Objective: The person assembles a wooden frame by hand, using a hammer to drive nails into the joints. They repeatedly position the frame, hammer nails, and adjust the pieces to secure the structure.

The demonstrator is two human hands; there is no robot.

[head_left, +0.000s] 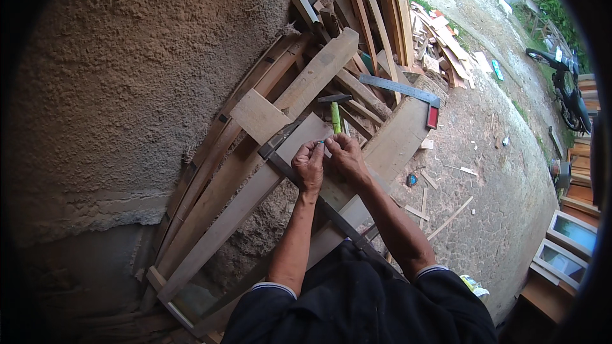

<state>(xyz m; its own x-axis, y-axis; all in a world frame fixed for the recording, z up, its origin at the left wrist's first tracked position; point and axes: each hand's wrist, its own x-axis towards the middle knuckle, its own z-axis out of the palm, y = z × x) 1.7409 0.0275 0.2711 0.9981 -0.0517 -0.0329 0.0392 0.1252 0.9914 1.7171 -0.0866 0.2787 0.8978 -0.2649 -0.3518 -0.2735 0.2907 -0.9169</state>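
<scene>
My left hand (308, 167) and my right hand (348, 159) meet over the wooden workpiece, fingers pinched. Between their fingertips shows a small thin bluish piece (320, 141), too small to name. A hammer with a dark head (335, 98) and a bright green handle (336, 116) points away from me. Its handle runs down behind my right hand; whether those fingers also grip it, I cannot tell. A dark metal bar clamp (338, 220) crosses the wood below my hands. Boards (398, 130) of pale timber lie under and beside them.
A metal try square (401, 88) lies on the board at right. A blue tape measure (411, 179) sits on the ground. Long planks (363, 13) lean by the rough wall (153, 64). Scrap wood (446, 48) is heaped behind; a motorcycle (567, 92) stands far right.
</scene>
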